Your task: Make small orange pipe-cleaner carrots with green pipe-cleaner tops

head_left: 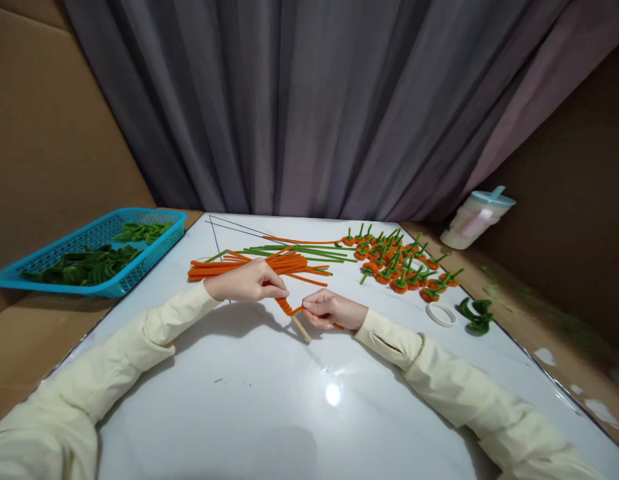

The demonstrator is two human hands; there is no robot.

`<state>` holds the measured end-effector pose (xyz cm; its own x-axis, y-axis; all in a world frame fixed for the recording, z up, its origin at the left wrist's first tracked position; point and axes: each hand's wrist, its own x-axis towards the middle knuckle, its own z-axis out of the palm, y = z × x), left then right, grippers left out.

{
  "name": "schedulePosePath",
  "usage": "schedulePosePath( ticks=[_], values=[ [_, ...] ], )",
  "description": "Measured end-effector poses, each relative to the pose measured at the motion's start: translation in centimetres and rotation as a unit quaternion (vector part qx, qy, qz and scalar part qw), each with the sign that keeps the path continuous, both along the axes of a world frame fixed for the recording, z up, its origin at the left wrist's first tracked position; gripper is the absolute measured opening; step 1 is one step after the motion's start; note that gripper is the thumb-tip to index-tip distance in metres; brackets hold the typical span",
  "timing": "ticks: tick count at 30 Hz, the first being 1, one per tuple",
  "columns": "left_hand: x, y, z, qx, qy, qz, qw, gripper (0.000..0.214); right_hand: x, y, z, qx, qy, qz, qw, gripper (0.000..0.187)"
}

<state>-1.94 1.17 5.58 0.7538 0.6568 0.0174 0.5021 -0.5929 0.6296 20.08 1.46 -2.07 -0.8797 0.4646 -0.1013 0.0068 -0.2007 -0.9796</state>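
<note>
My left hand (249, 280) is closed in a pinch on a thin wooden stick (302, 331), whose lower end points down toward the table. Several turns of an orange pipe cleaner (283, 305) wrap around the stick just below my left fingertips. With thumb and fingers, my right hand (334, 309) grips the free length of that same pipe cleaner, right of the stick; its tail shows under the hand. Behind my left hand lies a bundle of orange pipe cleaners (214, 270), partly hidden by the hand. Green pipe cleaners (322, 251) lie beyond it.
Several small orange coiled pieces with green stems (398, 285) cluster at the back right. Nearby are a white ring (441, 314), dark green curled pieces (477, 317) and a lidded cup (475, 220). A blue basket (114, 288) at left holds green pieces. Grey curtain (309, 113) hangs behind.
</note>
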Motion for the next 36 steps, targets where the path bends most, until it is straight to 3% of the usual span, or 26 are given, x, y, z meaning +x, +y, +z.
schedulePosePath(
  ticks=[2,6,10,13,17,19,21,23,26,28,31,36],
  values=[
    [-0.1,0.3,-0.4,-0.132,-0.037,0.024,0.990,0.021,0.0,0.0,-0.1,-0.001,0.003,0.003,1.000,0.036],
    [0.2,0.4,-1.3,-0.329,-0.160,0.057,0.929,0.024,-0.1,0.1,-0.3,-0.010,0.019,-0.011,1.000,0.035],
    [1.2,0.2,-2.6,-0.421,-0.286,0.137,0.850,0.020,0.0,0.3,-0.3,-0.024,0.047,-0.054,0.997,0.034],
    [2.2,-0.2,-3.6,-0.402,-0.368,0.194,0.815,0.022,-0.1,0.5,-0.3,-0.035,0.064,-0.087,0.994,0.028],
    [3.1,-0.9,-4.5,-0.329,-0.426,0.245,0.806,0.026,-0.2,0.7,-0.3,-0.052,0.069,-0.115,0.990,0.023],
    [3.2,-1.3,-4.8,-0.257,-0.401,0.259,0.840,0.028,-0.4,0.7,-0.3,-0.059,0.067,-0.118,0.989,0.020],
    [3.0,-1.5,-4.9,-0.104,-0.340,0.263,0.897,0.029,-0.4,0.7,-0.2,-0.065,0.065,-0.119,0.989,0.021],
    [2.8,-1.7,-5.1,0.107,-0.267,0.235,0.929,0.025,-0.4,0.7,-0.2,-0.069,0.066,-0.120,0.988,0.026],
    [2.5,-1.7,-5.5,0.368,-0.171,0.135,0.904,0.019,-0.4,0.8,-0.3,-0.076,0.065,-0.118,0.988,0.034],
    [2.3,-1.6,-5.6,0.476,-0.089,0.077,0.872,0.023,-0.4,0.9,-0.4,-0.082,0.061,-0.119,0.988,0.034],
    [2.0,-1.6,-5.1,0.541,0.027,0.044,0.840,0.026,-0.5,1.0,-0.6,-0.087,0.052,-0.128,0.987,0.028],
    [1.8,-2.0,-3.5,0.517,0.131,0.021,0.846,0.020,-0.6,0.8,-0.4,-0.083,0.031,-0.127,0.988,0.024]
  ],
)
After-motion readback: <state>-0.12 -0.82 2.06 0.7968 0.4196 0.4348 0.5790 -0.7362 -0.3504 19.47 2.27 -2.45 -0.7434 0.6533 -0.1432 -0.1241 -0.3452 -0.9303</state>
